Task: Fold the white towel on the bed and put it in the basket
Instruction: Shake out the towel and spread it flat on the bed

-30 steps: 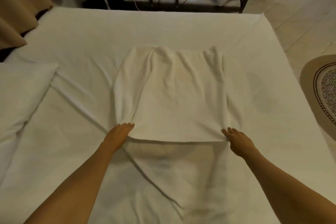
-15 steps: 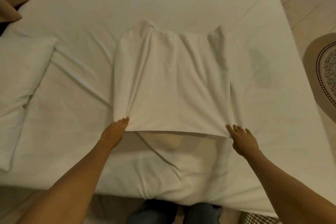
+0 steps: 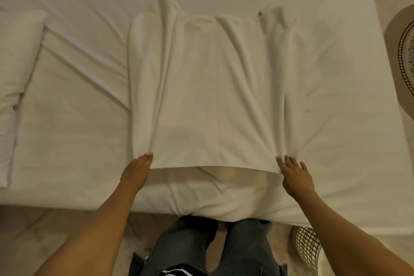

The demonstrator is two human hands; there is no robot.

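The white towel (image 3: 212, 87) lies spread lengthwise on the bed (image 3: 67, 123), wrinkled, with its far end bunched up. Its near edge is lifted slightly off the sheet and casts a shadow underneath. My left hand (image 3: 136, 170) pinches the near left corner, and my right hand (image 3: 293, 175) pinches the near right corner with its fingers spread on top. A white lattice basket (image 3: 307, 246) stands on the floor at the bed's near edge, below my right forearm, partly hidden by it.
A white pillow (image 3: 15, 63) lies at the bed's left side. A round patterned rug (image 3: 403, 51) covers the floor to the right. My legs in jeans (image 3: 190, 248) stand against the near bed edge.
Both hands have drawn the towel's near edge toward me, nearer the bed's edge. The view has tilted down, so my legs and the basket show more.
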